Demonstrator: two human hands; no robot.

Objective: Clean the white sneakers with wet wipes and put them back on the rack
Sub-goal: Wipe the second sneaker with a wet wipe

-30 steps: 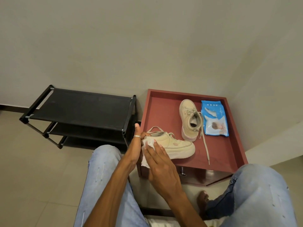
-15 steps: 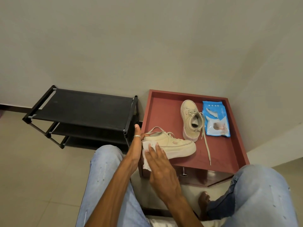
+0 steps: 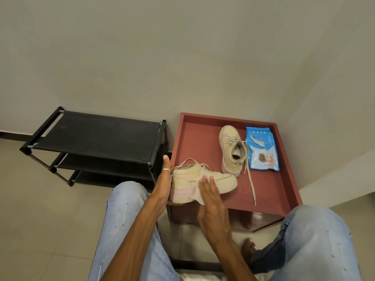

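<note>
Your table (image 3: 194,142) is dark red. On it, the near sneaker (image 3: 184,179) is cream with a pale pink stripe on the sole, the far sneaker (image 3: 228,136) plain cream, the wipes pack (image 3: 261,138) blue and white (a small picture is printed). Left of the table, the rack (image 3: 97,134) is black.

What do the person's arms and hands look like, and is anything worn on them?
Both forearms are bare; no sleeve shows. The left hand wears a thin silver-coloured ring on one finger. The right hand shows no ring, watch or glove. Neither wrist carries a band.
</note>
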